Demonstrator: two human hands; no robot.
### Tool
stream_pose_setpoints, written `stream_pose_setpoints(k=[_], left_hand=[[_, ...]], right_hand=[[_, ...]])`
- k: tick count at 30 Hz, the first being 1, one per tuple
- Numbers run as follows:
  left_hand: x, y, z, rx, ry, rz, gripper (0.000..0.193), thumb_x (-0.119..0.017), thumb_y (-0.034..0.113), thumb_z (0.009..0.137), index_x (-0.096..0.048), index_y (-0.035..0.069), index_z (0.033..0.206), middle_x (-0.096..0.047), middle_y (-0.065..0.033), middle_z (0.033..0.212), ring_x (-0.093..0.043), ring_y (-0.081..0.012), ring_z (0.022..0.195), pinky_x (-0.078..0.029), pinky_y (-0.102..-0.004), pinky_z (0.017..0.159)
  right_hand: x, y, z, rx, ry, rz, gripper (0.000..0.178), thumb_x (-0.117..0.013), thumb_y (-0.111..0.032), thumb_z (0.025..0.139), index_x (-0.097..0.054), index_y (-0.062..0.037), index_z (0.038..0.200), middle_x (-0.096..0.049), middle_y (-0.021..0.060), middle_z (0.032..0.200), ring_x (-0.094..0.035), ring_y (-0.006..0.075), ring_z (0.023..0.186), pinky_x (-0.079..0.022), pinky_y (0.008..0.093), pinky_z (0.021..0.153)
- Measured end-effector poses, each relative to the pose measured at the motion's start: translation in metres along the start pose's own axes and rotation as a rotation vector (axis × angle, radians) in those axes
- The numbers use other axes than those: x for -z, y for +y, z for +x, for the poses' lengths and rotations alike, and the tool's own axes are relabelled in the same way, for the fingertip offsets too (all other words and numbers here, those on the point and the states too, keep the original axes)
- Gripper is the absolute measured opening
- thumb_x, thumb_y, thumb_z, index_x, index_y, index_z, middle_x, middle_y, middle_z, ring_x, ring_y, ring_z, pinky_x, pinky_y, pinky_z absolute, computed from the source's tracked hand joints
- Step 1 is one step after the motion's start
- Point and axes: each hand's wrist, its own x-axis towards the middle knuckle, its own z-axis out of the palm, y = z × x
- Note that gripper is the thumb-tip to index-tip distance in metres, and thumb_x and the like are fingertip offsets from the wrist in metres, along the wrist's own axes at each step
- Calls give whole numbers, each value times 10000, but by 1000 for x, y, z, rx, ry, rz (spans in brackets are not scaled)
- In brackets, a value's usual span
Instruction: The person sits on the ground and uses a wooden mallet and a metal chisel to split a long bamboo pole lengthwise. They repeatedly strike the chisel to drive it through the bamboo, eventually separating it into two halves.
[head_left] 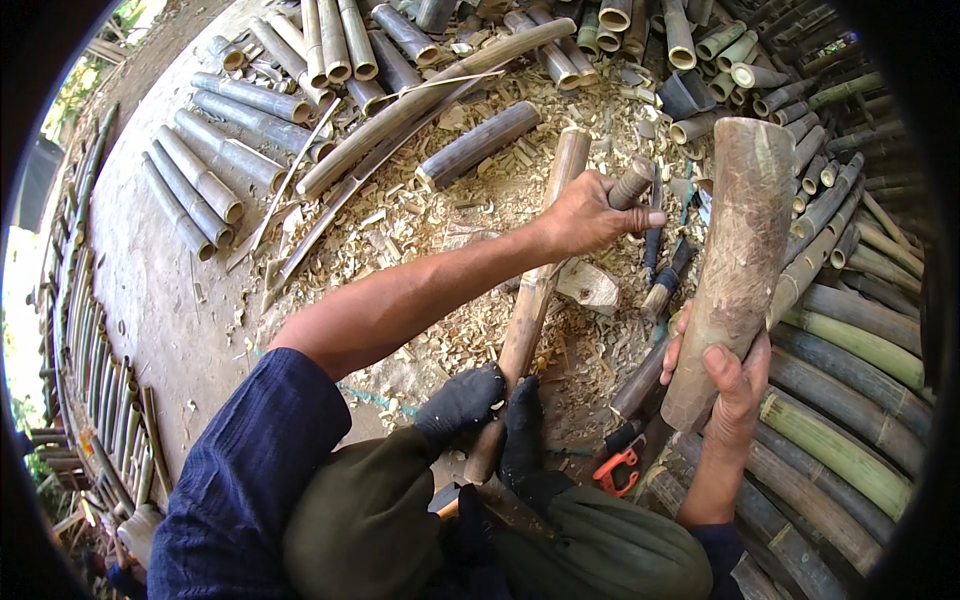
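Note:
My left hand (pixel 590 215) is closed round a short round wooden piece (pixel 632 186) like a tool handle; its thumb points right, and the piece's lower end is hidden in the fist. My right hand (pixel 735 385) grips the lower end of a thick wooden log (pixel 740 240), raised upright at the right. Below my left hand a bamboo pole (pixel 530 325) runs down between my two dark-covered feet (pixel 462 405), which press against its sides. Beside the pole lies a pale wood chunk (pixel 588 286).
Wood shavings (pixel 400 235) cover the ground. Cut bamboo tubes (pixel 230 155) lie at the far left, and a bamboo stack (pixel 840 440) fills the right. A long curved bamboo piece (pixel 430 105) lies ahead. Near my right forearm is an orange saw handle (pixel 618 470).

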Motion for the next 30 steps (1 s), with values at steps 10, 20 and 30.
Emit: stream_pose_setpoints(k=[10, 20, 30], left_hand=[[-2, 2, -2, 24, 69, 39, 471, -828, 496, 857, -697, 49, 785, -562, 17, 631, -553, -108, 598, -460, -335, 570], [-5, -11, 5, -84, 114, 30, 488, -839, 490, 849, -661, 49, 743, -565, 20, 631, -553, -107, 597, -463, -345, 571], [-5, 0, 3, -22, 85, 50, 459, -836, 470, 859, -699, 43, 759, -610, 0, 658, -579, -107, 616, -485, -329, 581]], right_hand=[[-1, -4, 7, 32, 19, -32, 665, -759, -344, 831, -518, 114, 1247, -630, 186, 1034, -668, 217, 727, -576, 338, 554], [1, -5, 12, 69, 10, -52, 652, -744, -366, 837, -529, 117, 1218, -625, 182, 1022, -659, 206, 714, -565, 329, 544], [10, -10, 12, 94, 39, -64, 650, -725, -378, 849, -533, 127, 1210, -621, 183, 1017, -651, 206, 704, -547, 324, 533]])
